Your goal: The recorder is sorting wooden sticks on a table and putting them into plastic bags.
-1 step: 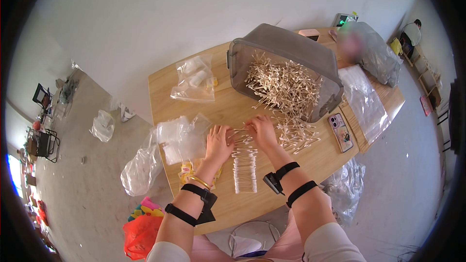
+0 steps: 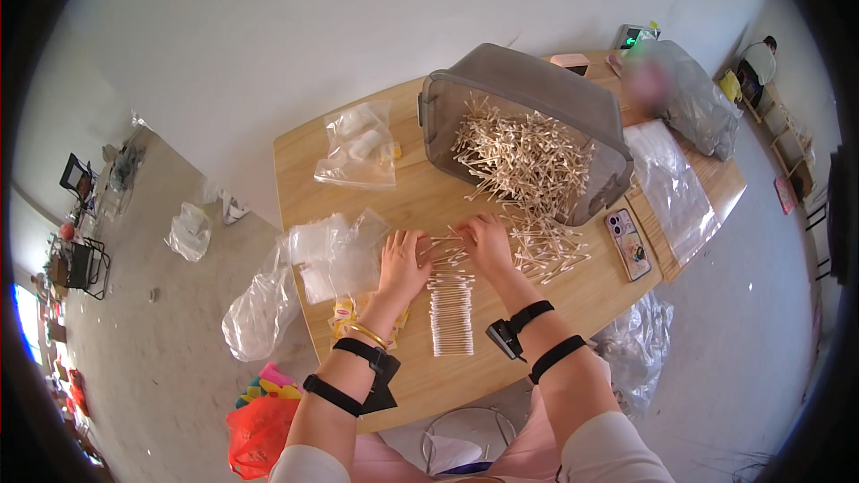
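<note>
Several loose cotton swabs [image 2: 445, 253] lie crosswise between my two hands. My left hand [image 2: 404, 264], fingers curled, closes on them at their left ends. At their right ends, my right hand [image 2: 486, 246] pinches with bent fingers; the fingertips are partly hidden. Just below the hands, a neat row of parallel cotton swabs [image 2: 452, 317] is stacked on the wooden table [image 2: 420, 385]. Beyond my right hand, a grey plastic bin [image 2: 528, 80] lies tipped on its side. A large heap of cotton swabs [image 2: 528, 156] spills from its mouth toward my right hand.
Clear plastic bags [image 2: 335, 255] and yellow packets [image 2: 344, 315] lie left of my left hand. Another clear bag [image 2: 358, 148] with white rolls is farther back. A phone [image 2: 628, 244] and a plastic sheet [image 2: 667, 183] lie right. A red bag [image 2: 259, 438] is at lower left.
</note>
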Demonstrator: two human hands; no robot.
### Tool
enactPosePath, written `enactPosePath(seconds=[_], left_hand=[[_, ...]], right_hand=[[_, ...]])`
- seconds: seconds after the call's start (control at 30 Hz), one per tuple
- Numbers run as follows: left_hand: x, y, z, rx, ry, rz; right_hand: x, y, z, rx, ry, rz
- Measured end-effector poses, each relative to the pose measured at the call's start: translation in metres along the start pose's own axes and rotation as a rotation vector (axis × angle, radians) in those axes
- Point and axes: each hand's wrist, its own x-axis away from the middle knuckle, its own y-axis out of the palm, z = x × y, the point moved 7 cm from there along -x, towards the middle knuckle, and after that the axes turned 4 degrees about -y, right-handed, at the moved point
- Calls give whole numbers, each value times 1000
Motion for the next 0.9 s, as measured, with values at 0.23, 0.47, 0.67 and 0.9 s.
enactPosePath(seconds=[0.23, 0.47, 0.67, 0.9], left_hand=[[-2, 17, -12, 12, -71, -90], [-4, 21, -32, -36, -205, -67], [-8, 15, -41, 16, -330, -52], [-24, 13, -28, 2, -211, -38]], right_hand=[[3, -1, 1, 109, 43, -29], [-14, 12, 3, 176, 132, -196], [-15, 8, 22, 78, 160, -245], [-10, 2, -9, 67, -136, -187]])
